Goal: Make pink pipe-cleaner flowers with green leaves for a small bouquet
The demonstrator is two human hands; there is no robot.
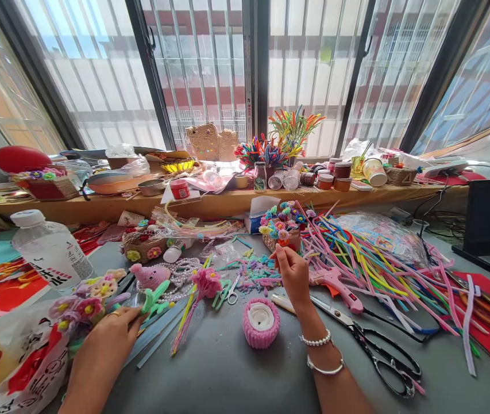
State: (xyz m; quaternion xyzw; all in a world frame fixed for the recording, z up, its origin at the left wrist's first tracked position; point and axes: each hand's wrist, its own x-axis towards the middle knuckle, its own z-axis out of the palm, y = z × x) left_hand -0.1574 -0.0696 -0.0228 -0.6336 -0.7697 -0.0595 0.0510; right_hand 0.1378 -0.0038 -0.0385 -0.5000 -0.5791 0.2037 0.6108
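My left hand (111, 336) is closed around a bunch of pipe-cleaner flowers (81, 305) at the lower left of the grey table. My right hand (293, 275) reaches forward to the middle of the table, its fingers pinched over a scatter of small coloured pieces (255, 270); what it pinches is too small to make out. A pearl bracelet and a silver bangle sit on that wrist. A pink fuzzy cup (261, 322) with a white inside stands between the hands. A small basket of tiny flowers (281, 227) is just beyond the right hand.
A heap of coloured pipe cleaners (369, 259) spreads to the right, with a pink glue gun (335, 283) and black scissors (378, 351) before it. A plastic bottle (50, 247) stands at left. Jars, baskets and flower bunches crowd the wooden shelf (227, 201) under the window.
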